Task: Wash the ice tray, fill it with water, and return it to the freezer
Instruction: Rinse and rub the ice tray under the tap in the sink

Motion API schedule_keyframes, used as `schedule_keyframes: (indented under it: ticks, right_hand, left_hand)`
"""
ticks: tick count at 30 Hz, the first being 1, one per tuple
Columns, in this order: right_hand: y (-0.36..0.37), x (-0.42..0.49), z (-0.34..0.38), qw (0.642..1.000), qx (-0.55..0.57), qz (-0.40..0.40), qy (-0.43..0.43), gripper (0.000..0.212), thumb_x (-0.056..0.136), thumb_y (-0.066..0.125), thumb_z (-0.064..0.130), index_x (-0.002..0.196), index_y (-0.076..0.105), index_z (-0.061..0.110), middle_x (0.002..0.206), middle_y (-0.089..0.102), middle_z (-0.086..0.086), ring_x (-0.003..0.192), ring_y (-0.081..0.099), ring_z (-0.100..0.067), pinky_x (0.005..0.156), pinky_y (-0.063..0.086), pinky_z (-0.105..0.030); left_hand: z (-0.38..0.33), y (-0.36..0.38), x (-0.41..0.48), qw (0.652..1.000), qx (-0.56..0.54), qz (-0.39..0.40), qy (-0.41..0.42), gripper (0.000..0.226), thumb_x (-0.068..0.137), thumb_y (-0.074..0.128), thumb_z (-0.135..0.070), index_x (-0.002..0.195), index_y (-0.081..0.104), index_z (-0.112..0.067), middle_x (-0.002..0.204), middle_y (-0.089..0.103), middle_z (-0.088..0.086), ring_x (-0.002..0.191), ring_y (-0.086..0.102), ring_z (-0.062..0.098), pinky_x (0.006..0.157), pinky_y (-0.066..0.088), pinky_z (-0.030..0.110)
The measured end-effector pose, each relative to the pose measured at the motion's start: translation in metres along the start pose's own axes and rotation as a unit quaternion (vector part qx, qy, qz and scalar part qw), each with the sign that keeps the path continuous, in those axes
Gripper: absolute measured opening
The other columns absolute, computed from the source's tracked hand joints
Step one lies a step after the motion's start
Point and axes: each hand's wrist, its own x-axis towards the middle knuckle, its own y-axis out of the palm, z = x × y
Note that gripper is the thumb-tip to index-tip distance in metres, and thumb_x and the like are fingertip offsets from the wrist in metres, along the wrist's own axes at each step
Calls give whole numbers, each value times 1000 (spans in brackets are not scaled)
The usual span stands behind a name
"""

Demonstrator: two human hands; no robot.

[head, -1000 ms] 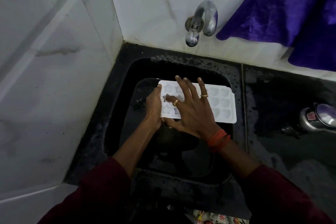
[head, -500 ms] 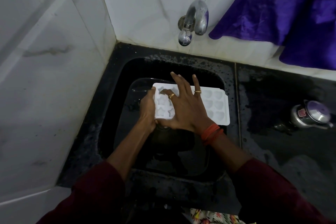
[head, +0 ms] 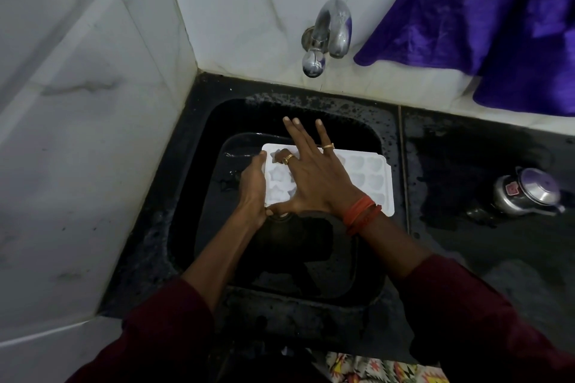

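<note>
A white ice tray (head: pixel 370 177) with star and heart shaped cells lies level over the black sink (head: pixel 199 196), below the chrome tap (head: pixel 326 37). My left hand (head: pixel 253 190) grips the tray's left end, thumb along its edge. My right hand (head: pixel 314 174) lies flat on the tray's top with straight, spread fingers that reach past its far edge; it covers the tray's middle. No water runs from the tap.
White tiled walls stand to the left and behind the sink. A purple cloth (head: pixel 497 19) hangs at the back right. A steel pressure cooker (head: pixel 525 193) sits on the wet black counter (head: pixel 466 242) to the right.
My right hand has slid farther across the tray, its fingers now stretched straight past the far edge. The left hand keeps its hold on the left end.
</note>
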Motion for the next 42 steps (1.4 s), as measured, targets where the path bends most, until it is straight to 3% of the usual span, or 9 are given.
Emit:
schedule_keyframes:
  ticks: [4,8,11,15,17,19,24,35,42]
  right_hand:
    - [3,-5,2,1000,-6,-1,16,111,65,35,96,148,43,22,165,2,-18,154,1,-29,121,-3,-58]
    - [3,-6,8,1000,6,4,22,112,67,37,92,147,43,14,165,6,-17,154,4,-27,121,-2,-56]
    - [4,-11,15,996,77,-10,30,96,77,42,80,146,43,13,164,18,-12,152,15,-21,123,1,-51]
    - [14,-21,41,996,87,-9,36,71,100,26,53,156,24,10,165,13,-8,153,7,-17,123,8,-46]
    - [20,-23,50,997,75,-3,28,66,102,20,45,157,17,9,166,8,-6,154,2,-15,124,7,-46]
    - [22,-22,50,997,68,2,23,65,102,19,43,157,16,9,166,7,-6,154,1,-15,124,6,-46]
    - [28,-18,43,999,36,9,29,62,103,22,45,158,17,18,166,13,-4,153,8,-18,124,7,-48]
    - [32,-47,-50,974,0,50,220,69,100,10,54,159,4,20,167,4,-2,154,3,-22,123,0,-50]
    - [34,-44,-15,978,60,40,197,71,101,13,54,159,3,14,166,-3,-6,153,-5,-23,124,-1,-47]
  left_hand:
    - [-2,1,3,1000,-12,-5,14,38,99,46,-46,95,70,-17,84,77,1,70,74,16,63,55,28]
    - [-3,0,6,1000,19,-1,24,39,96,49,-49,101,69,-16,103,73,10,81,72,20,72,56,34]
    - [-5,1,3,998,43,-31,36,40,99,49,-46,105,70,-12,100,73,10,74,70,18,57,56,28]
    - [-5,-1,-4,999,-31,-5,29,38,101,46,-41,105,71,-13,104,74,11,92,72,24,81,60,38]
    - [-5,-4,-7,998,-61,16,14,39,102,43,-41,105,70,-12,99,76,9,84,74,20,69,61,30]
    - [-6,-7,-8,996,-77,32,-1,45,102,41,-44,111,69,-10,100,76,12,85,75,22,66,60,30]
    - [-4,-14,-5,997,-81,-21,6,50,93,51,-54,120,69,-15,116,72,8,100,70,24,92,55,42]
    - [-6,-24,8,997,-36,-48,39,43,102,39,-49,101,71,-20,101,76,8,89,73,28,77,59,43]
    - [-4,-23,10,997,-18,-54,43,40,102,40,-46,94,70,-22,83,77,0,75,74,22,71,59,38]
